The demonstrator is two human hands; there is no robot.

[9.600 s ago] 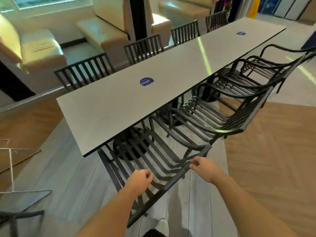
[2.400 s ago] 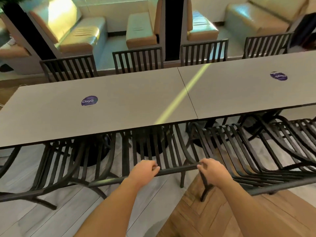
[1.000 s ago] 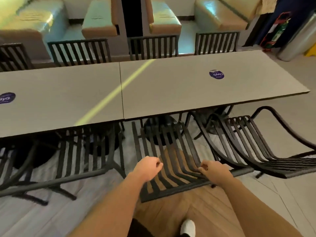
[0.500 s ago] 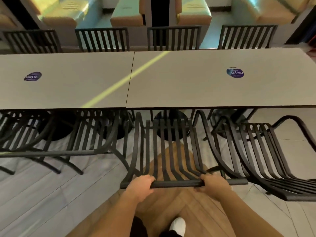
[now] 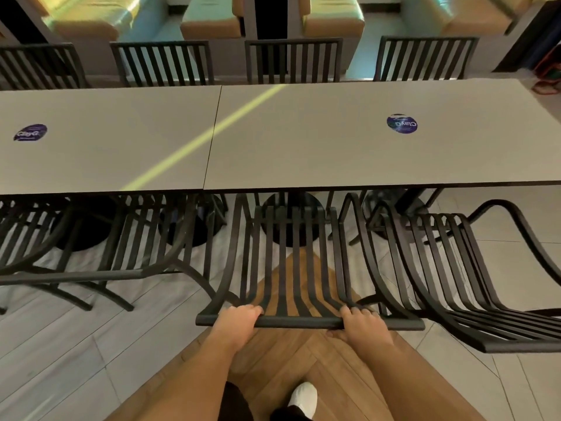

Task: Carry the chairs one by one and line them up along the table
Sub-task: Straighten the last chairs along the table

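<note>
A black slatted metal chair stands in front of me, its seat facing the long grey table and partly under the near edge. My left hand grips the top rail of its backrest on the left. My right hand grips the same rail on the right. Another black chair stands to its left at the table. A third one stands to its right, angled outward.
Several black chairs line the table's far side, with padded booth seats behind them. Round black table bases sit under the top. My white shoe is on the wooden floor below the chair.
I have turned to face the table squarely, and the chair between my hands has been pushed in toward the table's edge. Both hands keep their hold on the backrest rail.
</note>
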